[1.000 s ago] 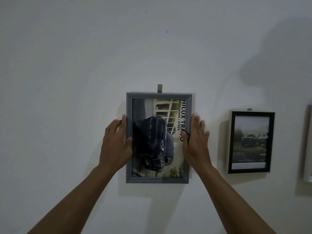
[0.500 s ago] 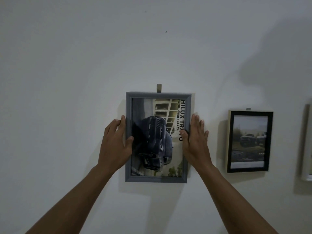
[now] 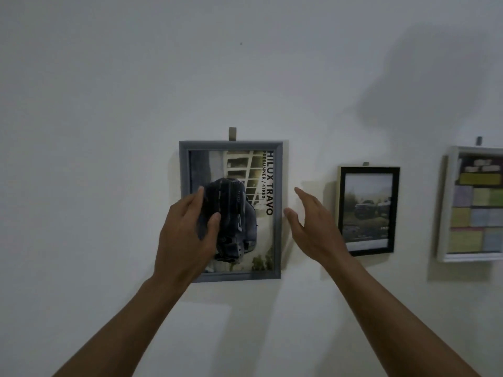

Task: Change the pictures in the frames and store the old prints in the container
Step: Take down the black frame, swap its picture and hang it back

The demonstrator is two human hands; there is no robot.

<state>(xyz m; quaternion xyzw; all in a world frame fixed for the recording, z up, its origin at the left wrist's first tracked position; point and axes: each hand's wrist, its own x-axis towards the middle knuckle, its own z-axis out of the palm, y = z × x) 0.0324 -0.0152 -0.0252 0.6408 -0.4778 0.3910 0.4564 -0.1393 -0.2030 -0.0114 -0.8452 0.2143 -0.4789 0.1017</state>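
Observation:
A grey frame (image 3: 277, 186) hangs on a hook (image 3: 232, 134) on the white wall. It holds a car print (image 3: 245, 213) turned sideways, with the words HILUX TRAVO. My left hand (image 3: 185, 235) is in front of the frame's left side, fingers relaxed, holding nothing. My right hand (image 3: 313, 227) is just right of the frame, fingers straight and apart from it. Neither hand touches the frame.
A black frame (image 3: 396, 210) with a landscape car print hangs to the right. Further right, a white frame (image 3: 446, 202) with coloured notes is cut off by the picture edge. A hook stands above each. Bare wall lies left and above.
Both hands have let go of the grey frame's sides and drawn back from it. The frame stays on its hook. The view has shifted right, showing the white frame.

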